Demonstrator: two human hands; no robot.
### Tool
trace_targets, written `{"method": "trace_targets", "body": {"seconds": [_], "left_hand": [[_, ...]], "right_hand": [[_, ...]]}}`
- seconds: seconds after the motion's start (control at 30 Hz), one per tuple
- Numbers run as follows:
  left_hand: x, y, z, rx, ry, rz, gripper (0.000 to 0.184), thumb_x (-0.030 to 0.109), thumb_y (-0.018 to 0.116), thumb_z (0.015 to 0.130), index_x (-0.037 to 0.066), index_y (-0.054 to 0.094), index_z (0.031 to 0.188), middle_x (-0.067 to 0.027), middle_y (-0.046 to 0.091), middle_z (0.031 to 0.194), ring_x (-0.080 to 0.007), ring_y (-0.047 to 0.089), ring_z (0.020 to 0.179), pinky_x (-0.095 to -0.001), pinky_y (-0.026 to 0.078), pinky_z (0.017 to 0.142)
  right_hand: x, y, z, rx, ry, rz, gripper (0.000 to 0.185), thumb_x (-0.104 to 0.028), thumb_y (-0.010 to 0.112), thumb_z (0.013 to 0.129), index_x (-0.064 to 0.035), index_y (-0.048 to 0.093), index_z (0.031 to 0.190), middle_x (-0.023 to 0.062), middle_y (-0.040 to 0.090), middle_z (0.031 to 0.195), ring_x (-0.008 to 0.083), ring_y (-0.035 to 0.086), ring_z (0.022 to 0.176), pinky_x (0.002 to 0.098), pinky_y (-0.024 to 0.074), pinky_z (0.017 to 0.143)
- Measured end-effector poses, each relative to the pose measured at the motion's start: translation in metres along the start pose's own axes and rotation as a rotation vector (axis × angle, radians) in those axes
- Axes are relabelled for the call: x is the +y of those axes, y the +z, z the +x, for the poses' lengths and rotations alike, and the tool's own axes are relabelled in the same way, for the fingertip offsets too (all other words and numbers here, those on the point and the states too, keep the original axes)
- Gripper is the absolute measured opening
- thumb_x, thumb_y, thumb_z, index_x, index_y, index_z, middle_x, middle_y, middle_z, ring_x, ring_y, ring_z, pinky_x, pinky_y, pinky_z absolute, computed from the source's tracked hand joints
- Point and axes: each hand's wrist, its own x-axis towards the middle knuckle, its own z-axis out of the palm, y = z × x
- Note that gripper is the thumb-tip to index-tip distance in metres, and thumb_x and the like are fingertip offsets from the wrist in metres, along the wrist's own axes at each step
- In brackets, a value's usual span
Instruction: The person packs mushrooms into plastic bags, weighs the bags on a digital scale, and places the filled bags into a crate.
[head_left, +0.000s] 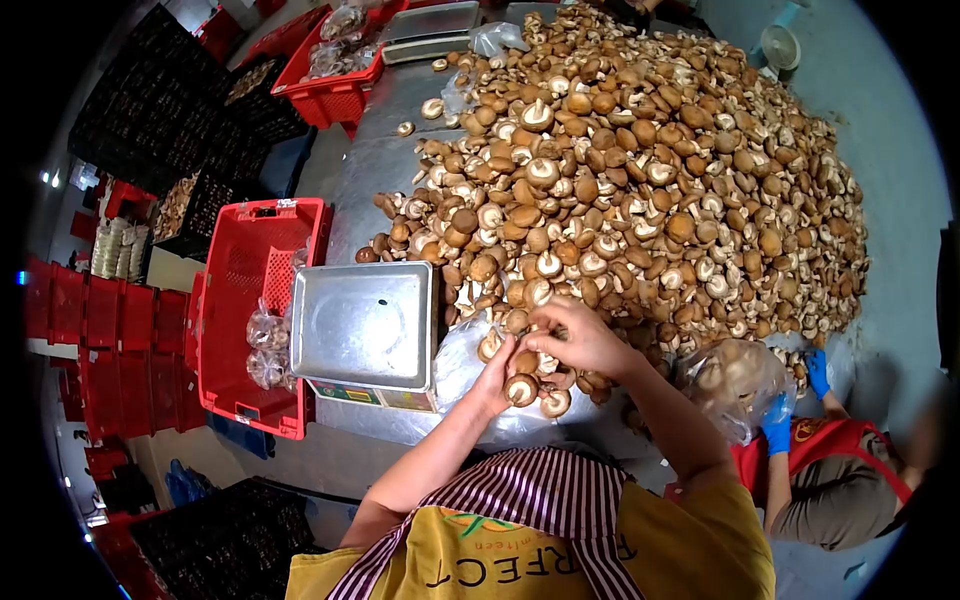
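And there's the metal worktop (385,130) gleaming left of centre, black crates (150,100) towering upper left, red crates (115,390) stacked far left, small lights (49,179) glinting at the edge!

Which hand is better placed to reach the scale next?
Left, I'd judge. The left hand is nearer the scale, which stands on that side. The right hand is farther off, at the near edge of the mushroom pile.
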Motion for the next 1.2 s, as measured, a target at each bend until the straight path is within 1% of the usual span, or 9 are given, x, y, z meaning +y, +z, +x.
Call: {"method": "trace_targets", "body": {"seconds": [0.13,0.2,0.23,0.33,0.53,0.6,0.8,1.07,1.2], "left_hand": [[-0.001,-0.008,0.0,-0.074,0.011,0.122,0.064,0.048,0.05,0.096,0.011,0.035,0.145,-0.0189,0.054,0.131,-0.0379,0.061,0.111,-0.0484,0.053,0.092],[-0.005,-0.005,-0.004,-0.028,0.023,0.132,0.057,0.045,0.048,0.097,0.013,0.037,0.143,-0.0201,0.056,0.129,-0.0368,0.067,0.097,-0.035,0.061,0.052],[-0.007,-0.007,-0.006,-0.065,0.017,0.117,0.057,0.044,0.049,0.097,0.014,0.036,0.144,-0.0194,0.056,0.13,-0.0361,0.067,0.096,-0.0356,0.061,0.053],[-0.011,-0.012,-0.016,-0.079,0.009,0.113,0.058,0.045,0.047,0.098,0.014,0.035,0.145,-0.0183,0.054,0.133,-0.0345,0.066,0.1,-0.0354,0.061,0.057],[-0.008,-0.024,-0.032,-0.1,0.02,0.181,0.063,0.054,0.038,0.098,0.014,0.034,0.147,-0.0161,0.054,0.133,-0.0303,0.065,0.102,-0.0364,0.06,0.062],[-0.005,-0.02,-0.032,-0.133,0.011,0.176,0.064,0.056,0.035,0.099,0.014,0.035,0.146,-0.0138,0.055,0.131,-0.0273,0.065,0.105,-0.0376,0.06,0.067],[-0.006,-0.006,-0.017,-0.098,-0.023,0.225,0.065,0.057,0.033,0.099,0.013,0.034,0.147,-0.0171,0.054,0.133,-0.034,0.065,0.102,-0.0365,0.059,0.06],[-0.001,-0.013,-0.028,-0.053,-0.009,0.182,0.064,0.053,0.036,0.099,0.012,0.033,0.147,-0.0186,0.054,0.132,-0.0332,0.066,0.1,-0.0358,0.059,0.058],[0.001,-0.033,-0.037,-0.072,0.034,0.208,0.066,0.056,0.036,0.098,0.013,0.033,0.147,-0.0171,0.054,0.132,-0.0325,0.066,0.098,-0.0365,0.059,0.058]], "right_hand": [[0.03,-0.023,0.053,0.42,0.185,-0.338,0.031,-0.019,0.063,0.089,-0.0022,0.062,0.116,0.0128,0.063,0.104,0.0256,0.063,0.087,0.037,0.0512,0.083],[0.058,-0.034,0.09,0.531,0.186,-0.573,0.029,-0.008,0.062,0.085,0.0008,0.06,0.113,0.0162,0.062,0.103,0.0285,0.062,0.089,0.0417,0.0519,0.077],[0.065,-0.035,0.101,0.612,0.053,-0.724,0.03,-0.005,0.063,0.081,-0.0008,0.061,0.11,0.016,0.058,0.102,0.0317,0.06,0.092,0.0449,0.0514,0.076],[0.087,-0.032,0.127,0.515,0.232,-0.803,0.03,-0.002,0.062,0.08,-0.004,0.062,0.109,0.0156,0.056,0.106,0.0326,0.057,0.101,0.0447,0.0508,0.08],[0.066,-0.03,0.102,0.616,0.345,-0.529,0.027,-0.016,0.06,0.094,0.0,0.059,0.115,0.0139,0.058,0.11,0.0252,0.058,0.098,0.0349,0.0496,0.082],[0.046,-0.036,0.083,0.495,0.564,0.28,0.027,-0.016,0.058,0.095,0.0003,0.058,0.117,0.0093,0.062,0.103,0.0201,0.06,0.091,0.0299,0.0488,0.081],[0.058,-0.032,0.039,0.461,0.303,1.03,0.02,-0.012,0.054,0.097,-0.0018,0.058,0.113,0.0048,0.064,0.099,0.0141,0.061,0.087,0.0264,0.0504,0.077],[0.049,-0.024,0.044,0.355,0.239,1.115,0.031,-0.007,0.051,0.098,-0.0039,0.047,0.128,0.0078,0.063,0.108,0.0143,0.062,0.094,0.0251,0.0513,0.076],[0.044,-0.024,0.062,0.337,0.29,1.407,0.035,-0.023,0.047,0.101,-0.0051,0.046,0.131,0.0085,0.062,0.11,0.0204,0.062,0.094,0.0349,0.052,0.077]]}}
